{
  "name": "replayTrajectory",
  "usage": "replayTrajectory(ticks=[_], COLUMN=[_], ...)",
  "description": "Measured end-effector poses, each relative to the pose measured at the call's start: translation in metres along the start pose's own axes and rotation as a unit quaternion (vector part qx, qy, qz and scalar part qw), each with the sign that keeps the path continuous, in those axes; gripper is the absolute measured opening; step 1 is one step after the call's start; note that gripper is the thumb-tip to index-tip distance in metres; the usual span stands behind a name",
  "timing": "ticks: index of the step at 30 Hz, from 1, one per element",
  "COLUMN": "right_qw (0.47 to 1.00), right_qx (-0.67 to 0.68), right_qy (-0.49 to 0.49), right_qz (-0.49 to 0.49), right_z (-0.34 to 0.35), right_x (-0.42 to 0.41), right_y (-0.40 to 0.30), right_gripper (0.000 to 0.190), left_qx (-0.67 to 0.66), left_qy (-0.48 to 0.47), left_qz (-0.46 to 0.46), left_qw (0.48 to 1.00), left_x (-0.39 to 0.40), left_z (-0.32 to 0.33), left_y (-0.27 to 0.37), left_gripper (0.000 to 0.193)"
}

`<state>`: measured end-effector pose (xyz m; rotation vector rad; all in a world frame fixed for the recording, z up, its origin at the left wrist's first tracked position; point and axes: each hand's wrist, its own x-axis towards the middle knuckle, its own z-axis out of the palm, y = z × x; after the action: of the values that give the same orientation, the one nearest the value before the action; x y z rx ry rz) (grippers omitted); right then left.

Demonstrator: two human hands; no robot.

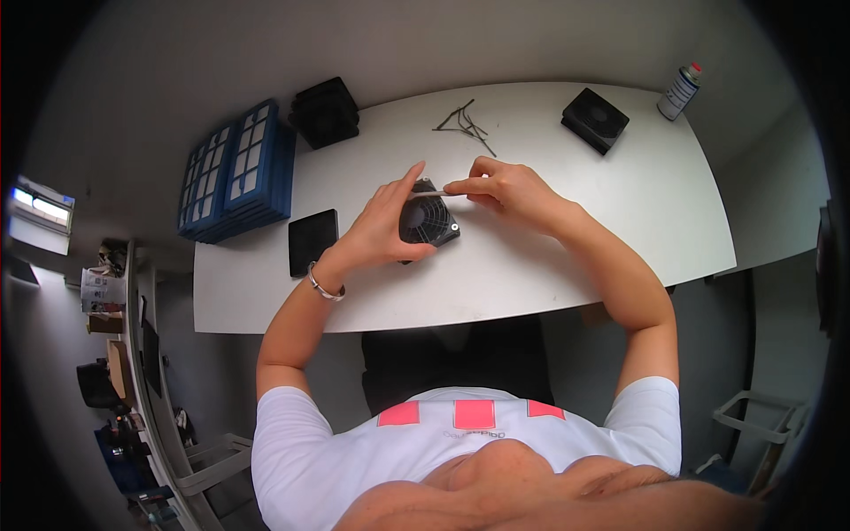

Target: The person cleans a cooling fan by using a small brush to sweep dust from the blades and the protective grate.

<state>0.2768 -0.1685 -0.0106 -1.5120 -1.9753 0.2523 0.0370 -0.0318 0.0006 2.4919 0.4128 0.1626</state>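
Observation:
A black square cooling fan [428, 222] with a wire finger guard lies on the white table in front of me. My left hand [383, 226] spans its left side, thumb at the near edge and fingers at the far edge. Between the thumb and fingers of my right hand [501, 189] is one end of a thin, light grey strip [430, 194]. The strip crosses the far part of the fan towards my left fingers. Its exact material cannot be told. My left hand and forearm hide the fan's left side.
Blue-framed panels [232, 172] are stacked at the left, beside more black fans [325, 113]. A flat black plate [312, 240] lies near my left wrist. Dark thin strips [465, 125] lie at the back. Another black fan block [595, 119] and a spray can [679, 93] stand right.

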Motion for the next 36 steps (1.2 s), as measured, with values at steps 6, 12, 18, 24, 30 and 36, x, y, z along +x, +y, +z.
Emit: replayTrajectory(ticks=[6,12,18,24,30,36], right_qw=[0.999,0.996,0.999,0.997,0.997,0.997], right_qx=[-0.016,0.021,0.010,0.034,0.031,0.021], right_qy=[0.000,-0.044,-0.013,-0.047,-0.051,-0.052], right_qz=[0.031,0.076,0.034,0.049,0.055,0.055], right_z=[0.006,-0.034,-0.004,-0.017,-0.016,-0.028], right_x=[0.000,-0.001,0.001,0.002,0.001,0.002], right_y=[-0.002,0.004,-0.012,-0.013,-0.013,-0.002], right_gripper=[0.040,0.031,0.033,0.040,0.035,0.039], left_qx=[-0.035,-0.029,-0.028,-0.046,-0.049,-0.038], left_qy=[0.050,0.086,0.112,0.087,0.102,0.112], left_qz=[-0.034,-0.024,-0.014,-0.023,-0.015,-0.009], left_qw=[0.998,0.996,0.993,0.995,0.993,0.993], left_x=[0.001,-0.001,-0.002,-0.004,-0.003,-0.004], left_z=[0.005,0.007,0.013,0.011,0.013,0.015], left_y=[0.004,0.003,0.001,0.004,0.004,0.002], left_gripper=[0.128,0.127,0.124,0.125,0.125,0.123])
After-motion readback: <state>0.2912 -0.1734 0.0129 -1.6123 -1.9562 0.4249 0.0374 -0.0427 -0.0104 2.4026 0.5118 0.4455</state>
